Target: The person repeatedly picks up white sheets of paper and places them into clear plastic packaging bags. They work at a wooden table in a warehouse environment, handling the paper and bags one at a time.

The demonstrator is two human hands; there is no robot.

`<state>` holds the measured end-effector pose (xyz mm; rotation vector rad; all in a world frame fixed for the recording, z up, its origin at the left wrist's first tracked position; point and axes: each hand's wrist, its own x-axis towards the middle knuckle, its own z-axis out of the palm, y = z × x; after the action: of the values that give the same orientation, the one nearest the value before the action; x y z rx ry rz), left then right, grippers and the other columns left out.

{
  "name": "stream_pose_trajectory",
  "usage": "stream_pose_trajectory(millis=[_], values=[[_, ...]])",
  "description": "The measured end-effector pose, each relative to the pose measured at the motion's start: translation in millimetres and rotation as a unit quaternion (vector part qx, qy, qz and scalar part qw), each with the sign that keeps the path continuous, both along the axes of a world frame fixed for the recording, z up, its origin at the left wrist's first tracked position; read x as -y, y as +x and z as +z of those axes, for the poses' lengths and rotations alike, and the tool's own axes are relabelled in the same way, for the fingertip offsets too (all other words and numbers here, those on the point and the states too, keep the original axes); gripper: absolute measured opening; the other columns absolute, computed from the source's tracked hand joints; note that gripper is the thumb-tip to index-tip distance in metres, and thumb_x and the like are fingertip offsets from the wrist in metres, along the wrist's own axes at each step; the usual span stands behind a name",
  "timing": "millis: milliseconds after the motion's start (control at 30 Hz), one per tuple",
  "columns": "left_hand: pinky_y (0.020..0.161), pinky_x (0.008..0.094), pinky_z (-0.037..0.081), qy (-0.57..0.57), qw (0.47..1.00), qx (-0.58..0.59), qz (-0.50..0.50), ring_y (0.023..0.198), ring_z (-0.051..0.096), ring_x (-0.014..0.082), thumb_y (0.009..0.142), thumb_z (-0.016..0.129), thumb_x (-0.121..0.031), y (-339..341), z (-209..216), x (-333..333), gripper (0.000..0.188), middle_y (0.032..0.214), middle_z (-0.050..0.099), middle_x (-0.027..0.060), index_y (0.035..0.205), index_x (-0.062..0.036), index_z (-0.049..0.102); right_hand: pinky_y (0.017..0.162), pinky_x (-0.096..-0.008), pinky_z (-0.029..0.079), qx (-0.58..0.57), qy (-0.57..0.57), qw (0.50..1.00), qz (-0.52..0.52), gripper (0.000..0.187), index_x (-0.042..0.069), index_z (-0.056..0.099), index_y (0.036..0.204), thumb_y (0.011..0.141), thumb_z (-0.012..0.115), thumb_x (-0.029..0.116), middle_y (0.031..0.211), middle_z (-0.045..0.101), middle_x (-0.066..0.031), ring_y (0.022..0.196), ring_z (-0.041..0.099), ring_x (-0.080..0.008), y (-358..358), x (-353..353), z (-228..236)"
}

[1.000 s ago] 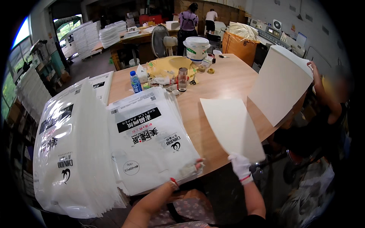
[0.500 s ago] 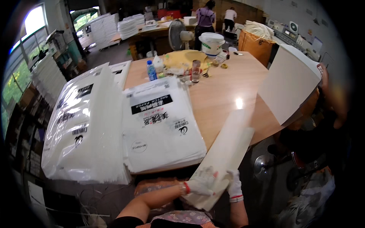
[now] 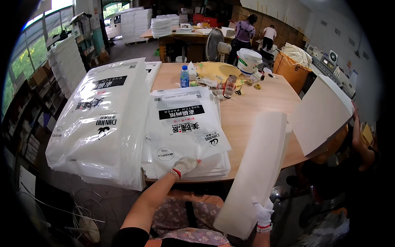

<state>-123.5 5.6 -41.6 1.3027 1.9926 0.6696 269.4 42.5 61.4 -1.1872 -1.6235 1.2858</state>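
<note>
My left hand [image 3: 186,166], in a white glove, has its fingers closed on the near edge of the top printed plastic bag [image 3: 187,140]. That bag lies on a stack of similar bags at the table's near edge, its lower edge pulled slightly askew. In my right hand [image 3: 263,212], also gloved, is the right edge of a curved sheaf of white paper [image 3: 257,168]. The sheaf slants from over my lap up across the table edge. The fingers behind the paper are partly hidden.
A tall pile of filled glossy packs [image 3: 96,119] lies left on the table [image 3: 234,136]. Behind are a blue-capped bottle [image 3: 184,77], a glass [image 3: 230,86], scissors [image 3: 238,92] and a white bucket [image 3: 249,61]. At right, another person's hand [image 3: 355,111] holds large paper sheets [image 3: 323,115].
My left hand has left the paper sheaf and moved left to the bag stack. My right hand keeps the sheaf, now raised and more upright. The view has shifted left.
</note>
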Motion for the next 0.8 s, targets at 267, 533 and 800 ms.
stream_pose_trajectory(millis=[267, 533, 800], values=[[0.085, 0.0391, 0.046, 0.024, 0.966, -0.258, -0.019, 0.099, 0.058, 0.0322, 0.084, 0.055, -0.035, 11.8, -4.3, 11.2, 0.035, 0.101, 0.065, 0.0143, 0.109, -0.0111, 0.061, 0.065, -0.0293, 0.05, 0.101, 0.152, 0.973, 0.139, 0.015, 0.001, 0.067, 0.085, 0.071, 0.064, 0.0, 0.08, 0.066, -0.0099, 0.072, 0.064, -0.0191, -10.9, 15.9, 42.0], [0.07, 0.0349, 0.049, 0.379, 0.89, -0.227, -0.115, 0.071, 0.062, 0.0268, 0.085, 0.054, -0.027, -46.1, -34.7, -13.1, 0.022, 0.066, 0.061, 0.0078, 0.078, -0.0093, 0.066, 0.064, -0.0347, 0.051, 0.252, 0.176, 0.922, 0.235, 0.016, 0.008, 0.069, 0.085, 0.074, 0.069, 0.02, 0.081, 0.067, -0.0088, 0.07, 0.064, -0.0251, -43.2, 34.6, 41.5], [0.058, 0.0226, 0.045, 0.286, 0.762, 0.58, 0.035, 0.062, 0.053, 0.0089, 0.09, 0.049, -0.01, -79.4, 180.0, -73.7, 0.014, 0.072, 0.053, -0.0009, 0.102, -0.005, 0.053, 0.062, -0.0442, 0.049, 0.38, 0.105, 0.874, 0.285, 0.033, 0.007, 0.066, 0.081, 0.079, 0.065, 0.04, 0.075, 0.062, -0.0164, 0.07, 0.059, -0.0356, -53.9, 43.8, 20.6]])
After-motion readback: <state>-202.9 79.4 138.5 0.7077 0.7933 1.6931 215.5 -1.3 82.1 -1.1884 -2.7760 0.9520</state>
